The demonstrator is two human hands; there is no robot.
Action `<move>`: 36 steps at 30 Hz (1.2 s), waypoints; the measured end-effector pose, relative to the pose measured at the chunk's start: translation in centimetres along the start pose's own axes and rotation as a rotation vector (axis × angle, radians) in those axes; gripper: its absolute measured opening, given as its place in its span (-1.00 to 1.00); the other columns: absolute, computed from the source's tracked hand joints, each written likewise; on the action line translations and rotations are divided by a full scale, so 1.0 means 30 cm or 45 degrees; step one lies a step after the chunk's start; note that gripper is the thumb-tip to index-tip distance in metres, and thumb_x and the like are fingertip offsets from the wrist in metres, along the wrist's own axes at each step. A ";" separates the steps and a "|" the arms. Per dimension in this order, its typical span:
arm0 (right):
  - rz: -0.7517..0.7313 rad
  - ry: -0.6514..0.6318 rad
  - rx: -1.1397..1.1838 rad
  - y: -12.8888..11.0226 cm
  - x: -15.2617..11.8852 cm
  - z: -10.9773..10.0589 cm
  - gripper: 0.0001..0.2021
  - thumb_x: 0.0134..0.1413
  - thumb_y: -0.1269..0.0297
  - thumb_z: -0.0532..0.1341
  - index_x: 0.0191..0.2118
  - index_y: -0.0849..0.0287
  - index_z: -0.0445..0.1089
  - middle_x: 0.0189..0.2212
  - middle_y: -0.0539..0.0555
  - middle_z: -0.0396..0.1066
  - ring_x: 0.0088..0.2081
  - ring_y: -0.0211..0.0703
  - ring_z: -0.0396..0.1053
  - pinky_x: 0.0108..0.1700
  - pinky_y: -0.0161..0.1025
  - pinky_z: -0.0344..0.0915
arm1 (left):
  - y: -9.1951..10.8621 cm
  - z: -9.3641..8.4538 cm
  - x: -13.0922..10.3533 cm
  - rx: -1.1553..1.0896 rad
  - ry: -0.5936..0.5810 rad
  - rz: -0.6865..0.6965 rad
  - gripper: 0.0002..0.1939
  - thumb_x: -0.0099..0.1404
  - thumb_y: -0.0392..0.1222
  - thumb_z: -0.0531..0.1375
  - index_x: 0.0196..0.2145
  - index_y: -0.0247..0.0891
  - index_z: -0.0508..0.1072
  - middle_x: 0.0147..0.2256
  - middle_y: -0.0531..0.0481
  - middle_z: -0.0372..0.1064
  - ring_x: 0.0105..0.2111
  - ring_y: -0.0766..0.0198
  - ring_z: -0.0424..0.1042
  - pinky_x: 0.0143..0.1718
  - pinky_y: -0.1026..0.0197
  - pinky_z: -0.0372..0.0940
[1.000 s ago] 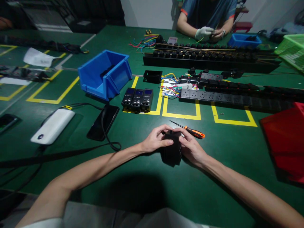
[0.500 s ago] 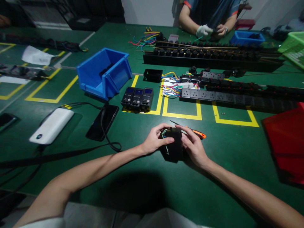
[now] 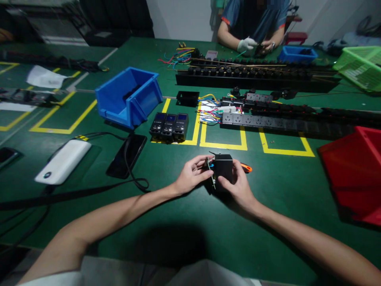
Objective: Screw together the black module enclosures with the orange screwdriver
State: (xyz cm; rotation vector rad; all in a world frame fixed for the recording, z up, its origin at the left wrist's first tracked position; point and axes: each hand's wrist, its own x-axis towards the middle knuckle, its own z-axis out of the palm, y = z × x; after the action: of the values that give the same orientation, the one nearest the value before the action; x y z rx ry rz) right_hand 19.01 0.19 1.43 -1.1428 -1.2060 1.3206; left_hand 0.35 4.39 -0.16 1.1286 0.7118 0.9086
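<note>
A black box-shaped housing [image 3: 224, 166] is held just above the green table by my right hand [image 3: 239, 184], thumb on its near face and fingers round its right side. At the housing's open left side, my left hand [image 3: 193, 174] pinches a thin circuit board [image 3: 212, 177] between thumb and fingers. The board stands on edge, partly out of the housing, with small parts on its inner face. Behind my right hand lies a screwdriver with an orange and black handle [image 3: 246, 167]; its shaft is largely hidden by the housing.
Three black display modules [image 3: 168, 127] stand ahead, near a blue bin [image 3: 131, 99]. Black socket strips [image 3: 253, 121] with loose wires lie beyond. A red bin [image 3: 354, 174] is at right; a phone [image 3: 126, 156] and white power bank [image 3: 63, 162] at left. A person [image 3: 253, 28] works opposite.
My right hand has turned the housing and its thumb now presses the near face. The left hand has shifted from the housing to the board, which shows more clearly at the left side.
</note>
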 end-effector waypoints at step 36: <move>-0.195 0.194 -0.130 0.032 0.008 -0.013 -0.48 -0.07 0.11 0.44 -0.03 -0.04 0.22 -0.19 0.01 0.40 -0.18 -0.07 0.40 -0.07 -0.02 0.37 | 0.081 -0.067 0.442 0.531 0.423 0.179 -0.52 0.09 -0.54 0.21 0.00 -0.35 0.38 0.01 -0.26 0.44 0.09 0.05 0.41 0.27 -0.10 0.16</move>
State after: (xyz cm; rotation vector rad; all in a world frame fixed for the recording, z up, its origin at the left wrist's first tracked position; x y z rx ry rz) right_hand 19.33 0.42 0.44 -1.1768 -1.2339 1.0486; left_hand 4.24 17.38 1.19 1.4235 1.1425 1.1130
